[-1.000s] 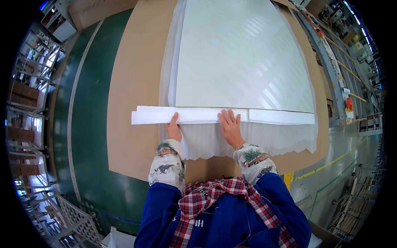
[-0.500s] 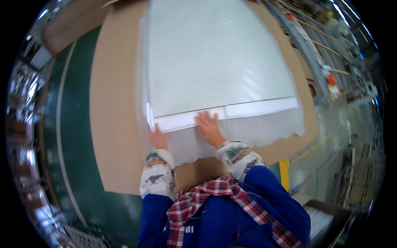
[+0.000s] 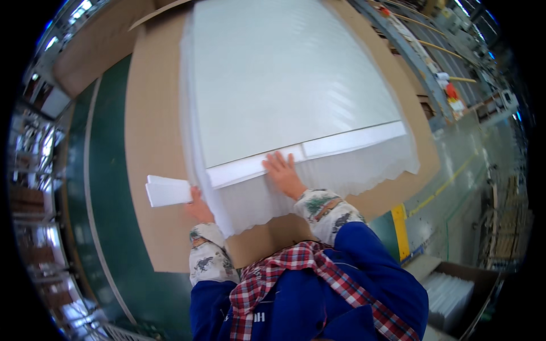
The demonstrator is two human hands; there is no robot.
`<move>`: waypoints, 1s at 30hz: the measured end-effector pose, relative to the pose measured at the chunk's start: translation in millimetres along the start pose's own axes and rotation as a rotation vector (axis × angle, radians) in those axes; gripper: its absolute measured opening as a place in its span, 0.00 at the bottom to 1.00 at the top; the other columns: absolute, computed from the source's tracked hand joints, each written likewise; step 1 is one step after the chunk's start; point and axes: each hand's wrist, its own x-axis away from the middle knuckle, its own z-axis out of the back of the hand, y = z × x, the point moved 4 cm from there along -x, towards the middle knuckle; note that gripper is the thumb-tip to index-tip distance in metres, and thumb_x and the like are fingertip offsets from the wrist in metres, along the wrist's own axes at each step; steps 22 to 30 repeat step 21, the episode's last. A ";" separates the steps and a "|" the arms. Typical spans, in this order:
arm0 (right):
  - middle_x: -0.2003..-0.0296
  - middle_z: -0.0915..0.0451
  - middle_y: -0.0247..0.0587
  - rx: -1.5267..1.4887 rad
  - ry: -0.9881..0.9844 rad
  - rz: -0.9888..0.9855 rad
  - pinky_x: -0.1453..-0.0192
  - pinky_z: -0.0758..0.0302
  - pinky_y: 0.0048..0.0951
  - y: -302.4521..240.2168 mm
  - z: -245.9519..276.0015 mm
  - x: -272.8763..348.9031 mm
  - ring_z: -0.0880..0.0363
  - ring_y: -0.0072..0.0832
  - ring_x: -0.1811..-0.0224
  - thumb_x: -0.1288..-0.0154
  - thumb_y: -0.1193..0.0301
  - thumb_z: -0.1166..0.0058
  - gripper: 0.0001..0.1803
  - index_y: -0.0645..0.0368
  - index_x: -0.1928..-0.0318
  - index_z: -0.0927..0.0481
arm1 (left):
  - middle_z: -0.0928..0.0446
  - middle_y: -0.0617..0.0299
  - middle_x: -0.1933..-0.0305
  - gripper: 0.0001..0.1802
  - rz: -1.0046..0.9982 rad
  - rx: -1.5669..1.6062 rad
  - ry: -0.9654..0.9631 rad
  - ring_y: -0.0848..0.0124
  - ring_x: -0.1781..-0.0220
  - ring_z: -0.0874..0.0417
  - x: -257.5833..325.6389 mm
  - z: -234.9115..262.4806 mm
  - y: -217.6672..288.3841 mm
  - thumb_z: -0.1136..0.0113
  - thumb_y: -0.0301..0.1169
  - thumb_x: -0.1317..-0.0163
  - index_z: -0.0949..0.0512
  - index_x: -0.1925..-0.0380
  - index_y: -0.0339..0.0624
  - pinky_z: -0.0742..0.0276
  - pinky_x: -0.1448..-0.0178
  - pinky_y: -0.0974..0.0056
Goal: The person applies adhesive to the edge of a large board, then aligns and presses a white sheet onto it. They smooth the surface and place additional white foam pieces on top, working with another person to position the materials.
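A large pale, glossy panel [image 3: 290, 74] lies flat on brown cardboard [image 3: 153, 131]. Thin whitish wrapping sheet [image 3: 364, 170] sticks out from under its near and left sides. White foam strips [image 3: 352, 141] run along the near edge, meeting at a seam. My right hand [image 3: 284, 175] rests on them just left of that seam, fingers spread, holding nothing. Over the cardboard to the left of the panel, my left hand [image 3: 199, 208] grips the end of some folded or stacked white foam pieces [image 3: 168, 191], which fan slightly apart at the far end.
An open cardboard box [image 3: 483, 284] at the lower right holds stacked white sheets [image 3: 449, 298]. Along the right stands a metal frame [image 3: 424, 85] with rails behind it. Green floor [image 3: 108, 170] with a pale line lies left. A raised cardboard flap [image 3: 162, 12] borders the far left corner.
My left hand has moved left and slightly toward me, taking the white foam pieces off the panel's near left corner and swinging them sideways. My right hand stays on the edge strip.
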 end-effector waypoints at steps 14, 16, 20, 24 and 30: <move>0.41 0.42 0.54 0.086 0.041 0.013 0.39 0.52 0.61 -6.6 13.1 -5.3 0.49 0.47 0.36 0.45 0.75 0.53 0.25 0.54 0.44 0.34 | 0.30 0.59 0.54 0.18 0.164 0.328 -0.069 0.67 0.54 0.28 25.4 -20.9 -19.3 0.42 0.34 0.43 0.30 0.55 0.36 0.27 0.52 0.60; 0.42 0.41 0.53 0.092 0.063 0.023 0.39 0.49 0.58 -8.2 13.3 -10.4 0.48 0.47 0.36 0.47 0.73 0.50 0.25 0.54 0.45 0.34 | 0.30 0.60 0.55 0.17 0.276 0.404 -0.067 0.68 0.56 0.28 31.4 -26.2 -22.4 0.41 0.33 0.44 0.30 0.56 0.37 0.27 0.53 0.61; 0.42 0.40 0.49 -0.052 -0.069 -0.040 0.40 0.46 0.55 -9.1 7.0 -20.5 0.45 0.44 0.37 0.49 0.69 0.45 0.26 0.54 0.46 0.33 | 0.30 0.61 0.58 0.17 0.334 0.477 -0.131 0.68 0.59 0.28 49.4 -45.5 -16.3 0.41 0.32 0.44 0.30 0.56 0.38 0.27 0.53 0.61; 0.42 0.40 0.48 -0.046 -0.120 -0.082 0.40 0.45 0.54 -10.5 7.5 -22.0 0.45 0.43 0.38 0.48 0.69 0.45 0.26 0.53 0.46 0.33 | 0.30 0.61 0.58 0.17 0.334 0.474 -0.132 0.68 0.59 0.28 50.7 -43.8 -13.2 0.41 0.32 0.44 0.30 0.56 0.38 0.27 0.53 0.61; 0.42 0.40 0.48 -0.046 -0.120 -0.082 0.40 0.45 0.54 -10.5 7.5 -22.0 0.45 0.43 0.38 0.48 0.69 0.45 0.26 0.53 0.46 0.33 | 0.30 0.61 0.58 0.17 0.334 0.474 -0.132 0.68 0.59 0.28 50.7 -43.8 -13.2 0.41 0.32 0.44 0.30 0.56 0.38 0.27 0.53 0.61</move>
